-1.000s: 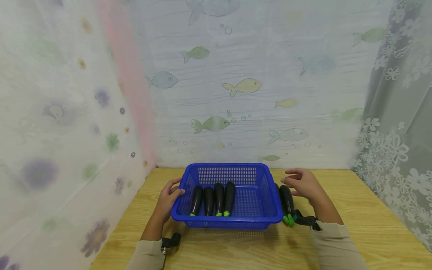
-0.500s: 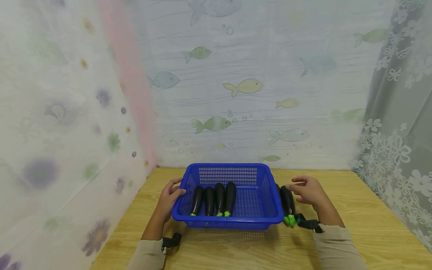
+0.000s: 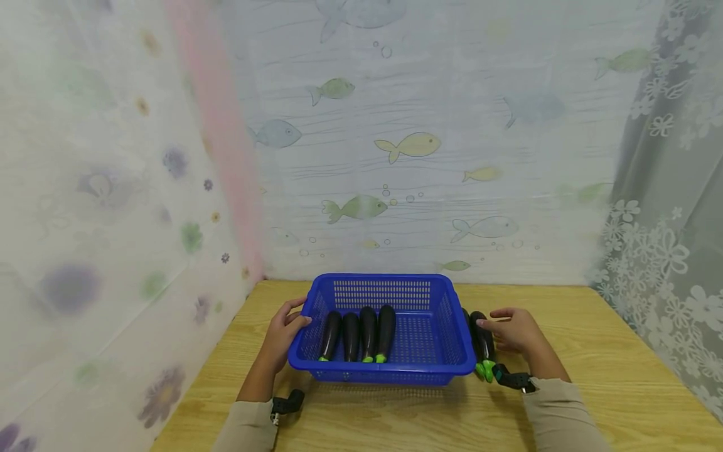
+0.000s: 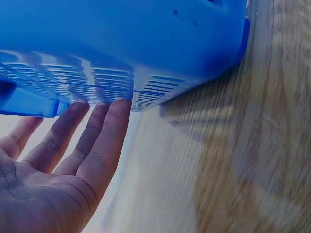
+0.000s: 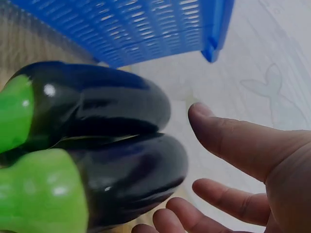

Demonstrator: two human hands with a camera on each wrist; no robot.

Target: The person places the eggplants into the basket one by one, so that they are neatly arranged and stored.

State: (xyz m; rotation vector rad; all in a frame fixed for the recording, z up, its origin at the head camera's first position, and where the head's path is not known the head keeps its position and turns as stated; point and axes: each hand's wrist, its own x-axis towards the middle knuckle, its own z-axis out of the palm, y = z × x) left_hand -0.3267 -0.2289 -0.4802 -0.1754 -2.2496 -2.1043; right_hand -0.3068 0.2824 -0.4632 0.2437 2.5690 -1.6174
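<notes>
A blue plastic basket stands on the table with several dark eggplants side by side in its left half. At its left side is my left hand; in the left wrist view the fairly straight fingers touch the slotted outer wall. Two more eggplants lie next to each other just right of the basket, green stem ends toward me. My right hand is beside the outer eggplant. In the right wrist view its thumb and fingers are spread near the rounded end, holding nothing.
The wooden table extends to the right and in front of the basket. A fish-print sheet hangs behind it, a flowered sheet at the left, and a lace curtain at the right.
My right hand has moved down from above the two eggplants to the right side of the outer one. The left hand and the basket have stayed in place.
</notes>
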